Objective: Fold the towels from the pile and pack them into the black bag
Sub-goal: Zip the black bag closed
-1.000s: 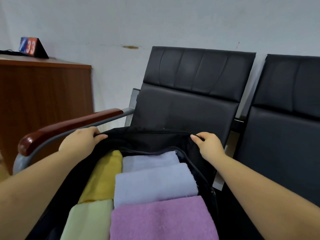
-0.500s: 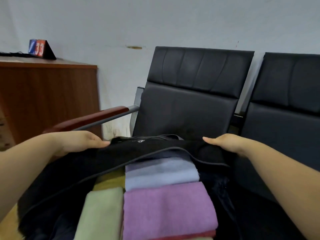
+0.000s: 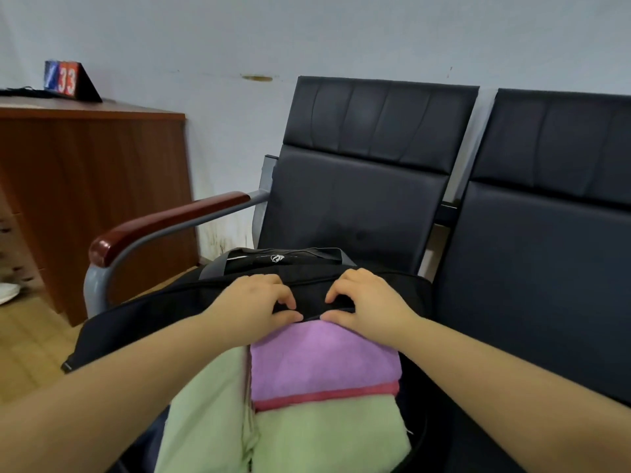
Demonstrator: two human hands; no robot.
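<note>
The black bag (image 3: 143, 322) lies on the seat of the black chair (image 3: 362, 206) in front of me, its flap drawn over the far part of the load. My left hand (image 3: 254, 307) and right hand (image 3: 367, 303) sit side by side at the flap's near edge, thumbs almost touching. Each grip is narrow, fingers curled, pinching the black fabric there. Just nearer than both grips, a folded purple towel (image 3: 324, 360) lies uncovered in the bag, its far edge under my thumbs. Nearer again is a pale green towel (image 3: 327, 442), with another green towel (image 3: 208, 411) under my left forearm. Beyond the grips the bag's handle (image 3: 283, 257) shows. Far left stands a wooden cabinet (image 3: 88, 186).
</note>
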